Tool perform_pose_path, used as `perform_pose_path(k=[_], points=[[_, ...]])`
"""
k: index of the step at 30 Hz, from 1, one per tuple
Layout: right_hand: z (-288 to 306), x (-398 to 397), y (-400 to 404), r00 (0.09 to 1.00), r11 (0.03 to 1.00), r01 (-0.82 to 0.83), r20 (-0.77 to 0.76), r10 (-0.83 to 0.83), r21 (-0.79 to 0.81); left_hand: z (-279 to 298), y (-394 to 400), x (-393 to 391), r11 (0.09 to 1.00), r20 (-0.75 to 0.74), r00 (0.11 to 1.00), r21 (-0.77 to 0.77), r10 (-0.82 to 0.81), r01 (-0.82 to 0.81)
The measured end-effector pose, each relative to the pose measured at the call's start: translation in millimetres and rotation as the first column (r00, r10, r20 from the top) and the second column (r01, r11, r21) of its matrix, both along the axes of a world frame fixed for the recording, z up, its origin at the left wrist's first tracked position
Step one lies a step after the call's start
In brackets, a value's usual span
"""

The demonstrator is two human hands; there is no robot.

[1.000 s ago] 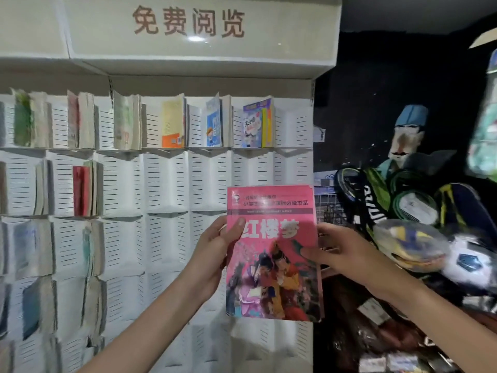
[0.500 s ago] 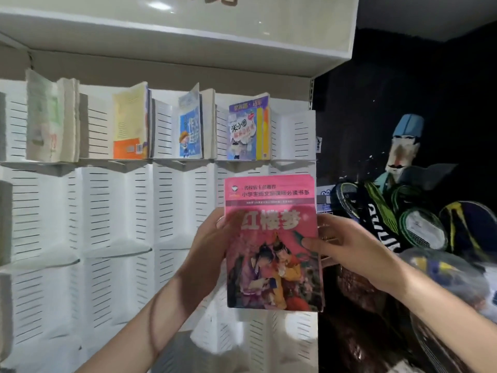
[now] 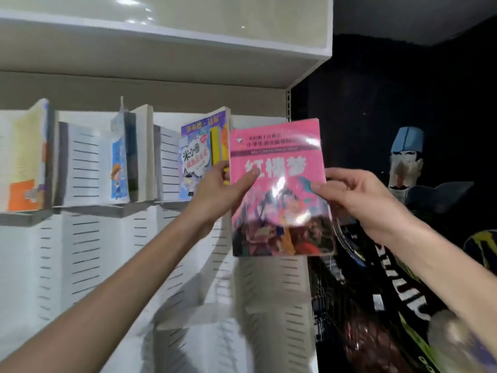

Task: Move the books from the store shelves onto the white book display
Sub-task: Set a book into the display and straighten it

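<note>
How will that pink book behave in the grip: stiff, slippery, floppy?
Probably slippery: the pink book has a glossy cover with strong glare across it. Likely a bit floppy, since it looks like a thin paperback, and both the left hand and right hand pinch its side edges. It seems light for its size, held up by thumb and fingers alone.

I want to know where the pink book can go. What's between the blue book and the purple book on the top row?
In the head view, only a white slotted divider panel stands between the blue book and the purple book; no other book.
</note>
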State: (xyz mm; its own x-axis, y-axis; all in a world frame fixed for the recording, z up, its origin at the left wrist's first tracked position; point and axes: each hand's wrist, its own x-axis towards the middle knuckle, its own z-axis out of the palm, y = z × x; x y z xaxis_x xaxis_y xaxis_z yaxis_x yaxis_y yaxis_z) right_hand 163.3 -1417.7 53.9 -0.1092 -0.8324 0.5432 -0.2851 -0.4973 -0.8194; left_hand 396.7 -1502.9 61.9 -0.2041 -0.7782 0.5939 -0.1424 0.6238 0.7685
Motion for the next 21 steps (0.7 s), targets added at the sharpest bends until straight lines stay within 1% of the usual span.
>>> perform_pose_path(k=[2,4,6,7,9,12,15,18,21], points=[[21.2,-18.8,-34.9,0.999,0.999,0.03,0.034,-0.029,-0.045,26.7,-20.4,-21.7,0.987,0.074,0.992,-0.131,0.098,-0.088],[39.8,-34.3,-70.5,0.995,0.994,0.084,0.052,-0.08,-0.074,47.3,-41.2,-40.4,0.935,0.16,0.959,-0.306,0.236,-0.179],[55.7,-45.4,-103.1,0.99,0.987,0.129,0.073,-0.123,-0.098,57.2,-66.0,-58.5,0.878,0.232,0.909,-0.422,0.347,-0.227],[61.9,-50.2,-118.1,0.987,0.983,0.146,0.083,-0.137,-0.11,58.8,-77.1,-67.3,0.866,0.273,0.884,-0.441,0.38,-0.236],[69.9,-58.4,-145.8,0.98,0.974,0.186,0.099,-0.175,-0.128,57.0,-94.0,-84.5,0.867,0.362,0.833,-0.432,0.419,-0.248],[72.7,-66.8,-180.3,0.962,0.953,0.268,0.086,-0.257,-0.143,50.5,-111.4,-102.9,0.857,0.448,0.758,-0.433,0.474,-0.28],[67.8,-73.1,-207.9,0.951,0.939,0.309,0.055,-0.304,-0.148,43.1,-127.9,-112.6,0.883,0.523,0.724,-0.383,0.45,-0.271],[59.4,-74.2,-225.7,0.941,0.929,0.336,0.009,-0.339,-0.153,36.9,-141.1,-118.4,0.873,0.556,0.686,-0.408,0.469,-0.267],[52.7,-73.4,-230.0,0.936,0.923,0.338,-0.035,-0.349,-0.183,33.2,-152.1,-121.5,0.87,0.555,0.686,-0.424,0.47,-0.252]])
